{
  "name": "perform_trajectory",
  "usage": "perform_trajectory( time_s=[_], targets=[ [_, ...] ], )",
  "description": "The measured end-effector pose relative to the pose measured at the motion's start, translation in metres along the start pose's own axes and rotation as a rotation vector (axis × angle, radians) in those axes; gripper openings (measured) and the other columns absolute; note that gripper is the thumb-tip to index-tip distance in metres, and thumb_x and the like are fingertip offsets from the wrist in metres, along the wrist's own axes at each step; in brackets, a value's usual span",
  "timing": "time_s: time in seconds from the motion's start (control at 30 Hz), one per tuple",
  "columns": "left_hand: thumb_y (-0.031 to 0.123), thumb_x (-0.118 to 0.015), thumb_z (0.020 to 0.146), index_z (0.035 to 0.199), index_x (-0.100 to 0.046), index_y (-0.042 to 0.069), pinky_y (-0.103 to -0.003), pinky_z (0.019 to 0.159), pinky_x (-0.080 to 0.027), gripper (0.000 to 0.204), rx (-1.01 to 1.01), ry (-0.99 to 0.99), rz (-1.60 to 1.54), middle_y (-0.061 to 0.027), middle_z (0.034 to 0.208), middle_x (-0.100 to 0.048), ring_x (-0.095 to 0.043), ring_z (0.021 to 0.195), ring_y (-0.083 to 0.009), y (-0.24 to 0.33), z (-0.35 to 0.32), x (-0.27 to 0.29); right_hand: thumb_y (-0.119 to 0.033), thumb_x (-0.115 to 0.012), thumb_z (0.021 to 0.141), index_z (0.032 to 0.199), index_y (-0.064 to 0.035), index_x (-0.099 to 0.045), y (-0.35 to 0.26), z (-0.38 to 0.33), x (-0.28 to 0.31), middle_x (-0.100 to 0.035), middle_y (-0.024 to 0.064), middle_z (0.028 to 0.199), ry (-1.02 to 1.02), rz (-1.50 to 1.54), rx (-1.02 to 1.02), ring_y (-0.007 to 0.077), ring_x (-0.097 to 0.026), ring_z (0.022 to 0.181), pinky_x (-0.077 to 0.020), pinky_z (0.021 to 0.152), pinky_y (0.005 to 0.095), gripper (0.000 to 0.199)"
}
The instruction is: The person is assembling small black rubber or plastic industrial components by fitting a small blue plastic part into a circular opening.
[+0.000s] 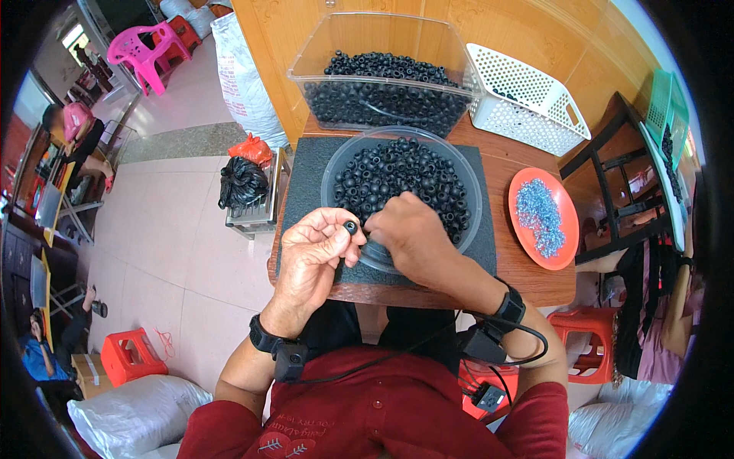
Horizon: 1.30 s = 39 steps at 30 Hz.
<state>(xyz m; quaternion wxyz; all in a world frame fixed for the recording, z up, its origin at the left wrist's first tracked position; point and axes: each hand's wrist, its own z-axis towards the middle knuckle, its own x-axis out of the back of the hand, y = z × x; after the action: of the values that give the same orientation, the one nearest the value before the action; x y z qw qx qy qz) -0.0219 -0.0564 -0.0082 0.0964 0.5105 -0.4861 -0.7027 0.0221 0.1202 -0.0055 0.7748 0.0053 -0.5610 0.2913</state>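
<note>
Between the thumb and fingers of my left hand (317,249) is a small black ring-shaped part (350,227) with a hole through it, held at the near left rim of a round clear tub (472,172). Heaped in that tub are many loose black parts (397,172) of the same kind. My right hand (413,229) hangs over the tub's near side, fingers curled down and pinched together; what they hold, if anything, is hidden. The tub rests on a dark grey mat (306,176).
Behind the tub stands a clear rectangular bin (382,76) of black parts, beside a white perforated basket (527,107). On the right, an orange plate (522,237) carries small shiny clear-blue bits. A metal stand (256,218) with bags is left of the wooden table (527,284). Other people sit at both sides.
</note>
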Motion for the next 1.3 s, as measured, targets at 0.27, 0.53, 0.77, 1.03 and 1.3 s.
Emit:
perform_trajectory(
  time_s=[0.27, 0.53, 0.77, 1.03, 1.3],
  targets=[
    [0.007, -0.06, 0.087, 0.102, -0.057, -0.003, -0.024, 0.06, -0.047, 0.019, 0.075, -0.031, -0.028, -0.0119, 0.084, -0.064, -0.058, 0.065, -0.0135, -0.007, 0.002, -0.014, 0.001, -0.057, 0.084, 0.089, 0.0007, -0.062, -0.029, 0.004, 0.014, -0.058, 0.0044, 0.084, 0.524, 0.901, -0.454, 0.0088, -0.058, 0.073, -0.0465, 0.064, 0.0229, 0.007],
    [0.005, -0.059, 0.087, 0.103, -0.057, -0.003, -0.025, 0.059, -0.047, 0.019, 0.139, -0.004, -0.068, -0.0111, 0.083, -0.063, -0.058, 0.065, -0.0143, -0.013, 0.001, -0.021, 0.003, -0.059, 0.08, 0.089, -0.0007, -0.061, -0.036, -0.01, -0.005, -0.057, 0.0058, 0.086, 0.686, 0.843, -0.392, 0.0135, -0.053, 0.076, -0.0432, 0.066, 0.0255, 0.01],
    [0.004, -0.057, 0.088, 0.103, -0.057, -0.004, -0.026, 0.059, -0.048, 0.017, 0.168, -0.016, -0.125, -0.0125, 0.083, -0.063, -0.058, 0.065, -0.0157, -0.016, -0.001, -0.026, 0.005, -0.06, 0.078, 0.092, -0.0009, -0.063, -0.038, -0.017, -0.004, -0.059, 0.0065, 0.089, 0.73, 0.74, -0.353, 0.0162, -0.052, 0.079, -0.0426, 0.067, 0.0264, 0.016],
    [0.004, -0.056, 0.088, 0.103, -0.057, -0.004, -0.028, 0.06, -0.048, 0.017, 0.192, -0.014, -0.158, -0.0136, 0.083, -0.063, -0.058, 0.064, -0.0163, -0.016, -0.003, -0.031, 0.007, -0.058, 0.082, 0.094, 0.0, -0.063, -0.042, -0.023, -0.004, -0.057, 0.0066, 0.094, 0.761, 0.849, -0.368, 0.0116, -0.054, 0.078, -0.0439, 0.068, 0.023, 0.015],
    [0.005, -0.058, 0.087, 0.102, -0.058, -0.004, -0.027, 0.06, -0.048, 0.017, 0.203, -0.03, -0.145, -0.0128, 0.082, -0.063, -0.058, 0.065, -0.0161, -0.015, -0.004, -0.033, 0.005, -0.055, 0.086, 0.095, 0.0002, -0.06, -0.046, -0.024, -0.008, -0.054, 0.0065, 0.1, 0.801, 1.07, -0.414, 0.0066, -0.056, 0.068, -0.0457, 0.065, 0.0185, 0.011]
  ],
)
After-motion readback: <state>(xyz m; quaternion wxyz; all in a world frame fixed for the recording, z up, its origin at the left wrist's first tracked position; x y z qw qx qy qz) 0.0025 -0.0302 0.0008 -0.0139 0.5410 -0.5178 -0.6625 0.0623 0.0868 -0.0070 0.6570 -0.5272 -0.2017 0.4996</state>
